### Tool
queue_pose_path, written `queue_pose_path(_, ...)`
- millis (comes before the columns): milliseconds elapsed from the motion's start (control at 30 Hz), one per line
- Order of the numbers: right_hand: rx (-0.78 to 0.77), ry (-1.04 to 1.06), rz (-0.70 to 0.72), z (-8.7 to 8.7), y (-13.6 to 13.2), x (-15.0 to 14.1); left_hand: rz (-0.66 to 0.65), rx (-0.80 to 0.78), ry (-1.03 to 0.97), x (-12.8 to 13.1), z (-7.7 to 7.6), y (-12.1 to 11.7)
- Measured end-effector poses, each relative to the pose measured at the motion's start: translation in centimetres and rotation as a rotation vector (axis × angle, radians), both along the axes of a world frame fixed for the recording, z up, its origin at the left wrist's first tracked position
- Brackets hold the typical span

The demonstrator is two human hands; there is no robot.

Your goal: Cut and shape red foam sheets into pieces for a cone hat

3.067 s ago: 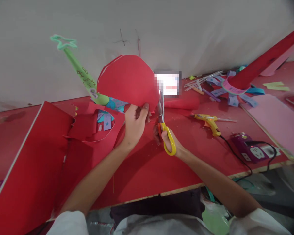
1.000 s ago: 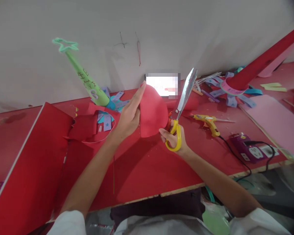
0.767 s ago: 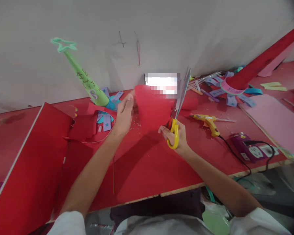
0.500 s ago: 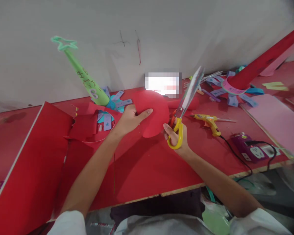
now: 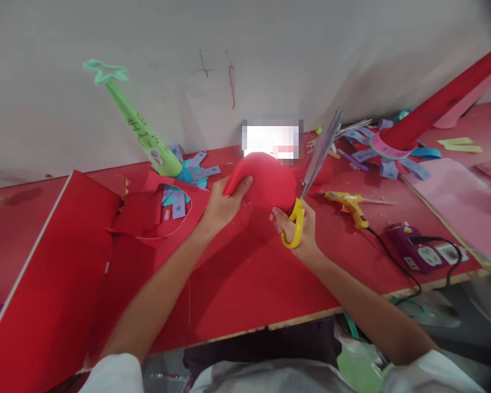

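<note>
My left hand [image 5: 228,204] pinches the left edge of a curved red foam sheet [image 5: 265,183], thumb on top. The sheet is held above the table and bends over toward me. In my right hand [image 5: 300,229] is a pair of scissors [image 5: 298,218] with yellow handles, its long blades pointing up and away. The thumb and fingers of that hand also touch the sheet's lower right edge. Left of my hands lies a red sheet with a round cut-out [image 5: 188,218].
A yellow glue gun [image 5: 349,203] lies right of the scissors, near a purple power socket box [image 5: 419,248]. At the back left stands a green cone [image 5: 145,131]; a red cone [image 5: 442,98] leans at right. A large red board [image 5: 53,289] is at left, pink sheets [image 5: 462,199] at right.
The red foam sheet has turned and bent; its near lower part no longer hangs down, and its right side sits closer to the scissors. Both hands keep their holds.
</note>
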State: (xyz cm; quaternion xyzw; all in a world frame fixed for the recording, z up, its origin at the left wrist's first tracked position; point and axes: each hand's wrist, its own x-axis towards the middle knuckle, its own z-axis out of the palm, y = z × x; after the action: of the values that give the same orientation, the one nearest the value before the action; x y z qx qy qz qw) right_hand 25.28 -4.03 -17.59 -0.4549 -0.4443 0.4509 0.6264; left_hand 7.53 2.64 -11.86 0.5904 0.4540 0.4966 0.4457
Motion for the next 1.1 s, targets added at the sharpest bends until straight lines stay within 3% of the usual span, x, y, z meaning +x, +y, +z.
queue_pose_path(167, -0.011, 0.05, -0.031, 0.0, 0.2, 0.3, -0.08, 0.045, 0.009, -2.2, 0.9, 1.9)
queue_pose_path(333, -0.035, 0.102, -0.018, 0.3, 0.3, 0.1, -0.185, -0.113, -0.118, -1.1, 0.5, 0.7)
queue_pose_path(533, -0.013, 0.0, -0.014, 0.0, 0.5, 0.1, -0.299, -0.31, 0.374, -0.5, 0.3, -0.9)
queue_pose_path(600, 0.019, 0.003, -0.021, 0.0, 0.5, 0.1, -0.266, -0.316, 0.317, -0.6, 0.3, -0.8)
queue_pose_path(700, 0.02, 0.03, 0.008, 0.4, 0.4, -0.1, -0.215, -0.299, 0.047, -0.5, 0.5, -0.5)
queue_pose_path(800, -0.011, 0.054, 0.062, 0.7, 0.2, -0.3, -0.242, -0.316, -0.124, -0.3, 0.7, -0.4)
queue_pose_path(1100, -0.033, 0.035, 0.126, 0.6, 0.1, -0.5, -0.276, -0.257, -0.105, -0.3, 0.0, -0.5)
